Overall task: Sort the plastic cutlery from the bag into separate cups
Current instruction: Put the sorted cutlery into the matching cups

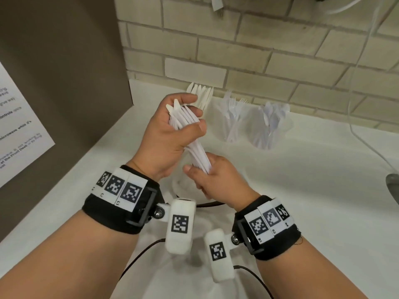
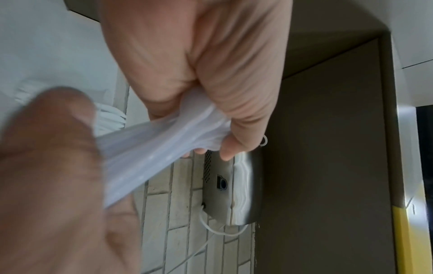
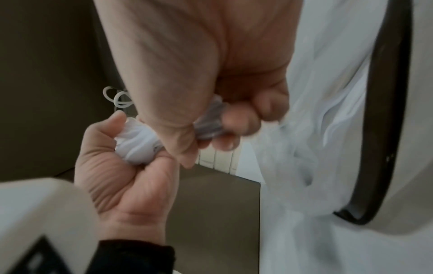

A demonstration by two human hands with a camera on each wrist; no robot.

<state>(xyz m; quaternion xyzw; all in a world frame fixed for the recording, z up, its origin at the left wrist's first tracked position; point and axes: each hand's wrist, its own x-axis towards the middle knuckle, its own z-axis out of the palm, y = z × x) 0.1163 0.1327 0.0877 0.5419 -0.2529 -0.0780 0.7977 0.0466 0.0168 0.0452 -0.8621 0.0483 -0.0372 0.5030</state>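
A bundle of white plastic knives stands tilted above the counter, held by both hands. My left hand grips its upper part, with knife tips sticking out above the fingers. Around the lower ends my right hand is curled. The left wrist view shows the bundle running from my left hand to the blurred right hand. In the right wrist view my right hand and left hand both clutch it. Three clear cups stand at the wall: knives, forks, spoons. The clear bag lies under the hands.
A brown panel with a paper notice closes off the left side. A brick wall runs behind the cups. A white cord hangs at the right near a grey object. Black cables cross the white counter.
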